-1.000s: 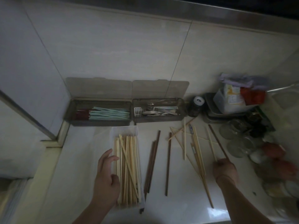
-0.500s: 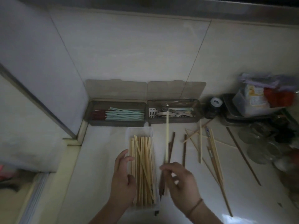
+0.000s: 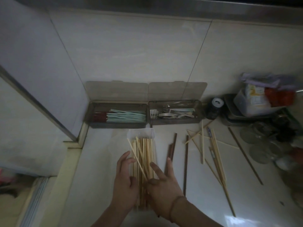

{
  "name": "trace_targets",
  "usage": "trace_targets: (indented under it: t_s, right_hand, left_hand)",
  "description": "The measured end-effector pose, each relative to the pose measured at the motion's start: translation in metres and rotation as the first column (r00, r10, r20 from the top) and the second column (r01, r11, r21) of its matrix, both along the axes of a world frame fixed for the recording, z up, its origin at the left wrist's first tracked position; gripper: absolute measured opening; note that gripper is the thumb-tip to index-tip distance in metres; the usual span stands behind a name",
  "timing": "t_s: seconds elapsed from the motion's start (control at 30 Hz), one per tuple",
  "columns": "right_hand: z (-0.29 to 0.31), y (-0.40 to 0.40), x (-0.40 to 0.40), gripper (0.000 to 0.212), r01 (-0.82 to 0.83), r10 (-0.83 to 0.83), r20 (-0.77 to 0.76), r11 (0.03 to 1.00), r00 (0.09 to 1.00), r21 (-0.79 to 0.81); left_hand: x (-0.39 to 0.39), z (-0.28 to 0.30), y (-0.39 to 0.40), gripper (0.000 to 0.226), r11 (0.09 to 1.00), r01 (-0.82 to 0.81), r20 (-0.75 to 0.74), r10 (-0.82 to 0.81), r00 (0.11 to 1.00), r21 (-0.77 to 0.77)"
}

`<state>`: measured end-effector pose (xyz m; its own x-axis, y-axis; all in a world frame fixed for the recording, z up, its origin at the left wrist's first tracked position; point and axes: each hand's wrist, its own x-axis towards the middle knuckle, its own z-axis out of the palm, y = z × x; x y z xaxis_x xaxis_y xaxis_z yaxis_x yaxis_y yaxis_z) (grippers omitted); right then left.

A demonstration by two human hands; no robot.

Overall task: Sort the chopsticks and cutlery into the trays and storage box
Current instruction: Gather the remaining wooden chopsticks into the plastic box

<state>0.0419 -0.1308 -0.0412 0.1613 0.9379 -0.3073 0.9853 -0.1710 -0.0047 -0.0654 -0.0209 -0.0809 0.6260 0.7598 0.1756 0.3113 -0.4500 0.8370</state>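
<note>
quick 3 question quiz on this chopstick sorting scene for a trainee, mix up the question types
1. True or false: the clear tray holding the pale bamboo chopsticks stands nearer the person than the two lidded storage boxes.
2. Multiple choice: what fills the left storage box? A) metal cutlery B) mint-green chopsticks with dark red ends C) dark wooden chopsticks
3. Fill in: the metal cutlery lies in the ____ storage box.

Key
1. True. The left hand and right hand meet over its near end.
2. B, the mint-green chopsticks.
3. Right.
</note>
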Motion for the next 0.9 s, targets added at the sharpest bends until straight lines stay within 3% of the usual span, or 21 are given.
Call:
trace_targets:
  t_s: [0.1,0.3,0.37,0.4,0.47,0.57,0.6,0.67,0.73,0.8,0.9]
  right_hand:
    - [0.005,0.005,0.000,0.042,-0.053,0.052,-0.011,0.993,0.999,-0.107]
    - [-0.001,0.011,0.002,0.046,-0.089,0.086,-0.045,0.992,0.995,-0.090]
    - [-0.008,0.004,0.006,0.038,-0.105,0.109,-0.066,0.992,0.992,0.068]
    - [-0.011,-0.003,0.010,0.032,-0.085,0.108,-0.096,0.972,0.990,0.219]
    - [-0.015,-0.015,0.024,0.019,0.079,0.066,-0.259,0.856,0.963,0.511]
    - [-0.015,-0.038,0.062,0.013,0.404,-0.231,-0.336,0.625,0.913,0.668]
    - [-0.017,-0.049,0.078,0.013,0.533,-0.402,-0.356,0.546,0.844,0.646]
    - [-0.024,-0.073,0.111,0.012,0.785,-0.702,-0.397,0.387,0.591,0.484]
    - [-0.028,-0.094,0.137,0.014,0.918,-0.857,-0.365,0.261,0.363,0.300]
    - [-0.029,-0.107,0.150,0.017,0.961,-0.917,-0.303,0.218,0.261,0.167]
    - [-0.031,-0.112,0.153,0.018,0.972,-0.946,-0.221,0.230,0.236,0.051]
  left_hand:
    - [0.000,-0.001,0.000,0.056,1.000,0.003,-0.006,-0.003,1.000,-0.001]
    - [0.000,-0.002,0.000,0.060,1.000,0.005,-0.007,-0.005,1.000,0.002]
    - [0.000,-0.002,0.000,0.061,1.000,0.005,-0.009,-0.005,1.000,0.003]
    - [0.000,-0.001,0.000,0.058,1.000,0.007,-0.009,-0.007,1.000,0.002]
    - [0.001,0.000,-0.001,0.057,1.000,0.003,-0.005,-0.003,1.000,-0.010]
    - [0.001,0.002,-0.001,0.056,1.000,-0.001,-0.010,0.001,1.000,-0.030]
    - [0.001,0.002,-0.001,0.056,1.000,0.001,-0.012,-0.001,1.000,-0.026]
    - [0.001,0.002,-0.001,0.056,1.000,0.008,-0.011,-0.008,1.000,-0.018]
    - [0.001,0.001,0.000,0.056,1.000,0.010,-0.016,-0.010,1.000,-0.014]
    - [0.000,0.001,0.001,0.057,1.000,0.009,-0.017,-0.010,1.000,-0.016]
    - [0.000,-0.001,0.000,0.057,1.000,0.011,-0.013,-0.011,1.000,-0.020]
